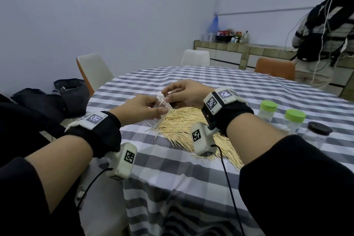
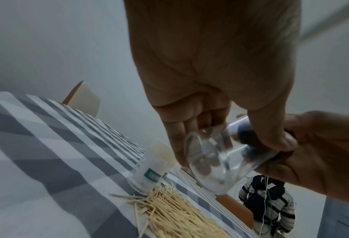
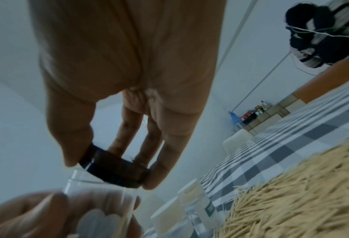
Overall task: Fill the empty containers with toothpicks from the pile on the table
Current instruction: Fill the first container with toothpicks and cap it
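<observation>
- In the head view the clear jar (image 1: pixel 159 113) is mostly covered by the left hand (image 1: pixel 138 110) and the right hand (image 1: pixel 186 95); its dark lid cannot be seen there.
- The near right part of the toothpick pile (image 1: pixel 183 124) is hidden behind the right forearm and wrist camera.
- The label on the cream-lidded container (image 2: pixel 149 169) is cut short at "TOOT".
- The right wrist view is blurred; the dark lid (image 3: pixel 114 169) shows no detail.
- The striped-clad person (image 1: pixel 325 30) at far right is cut by the edge.
- Items on the far counter (image 1: pixel 231 37) are too small to identify.
</observation>
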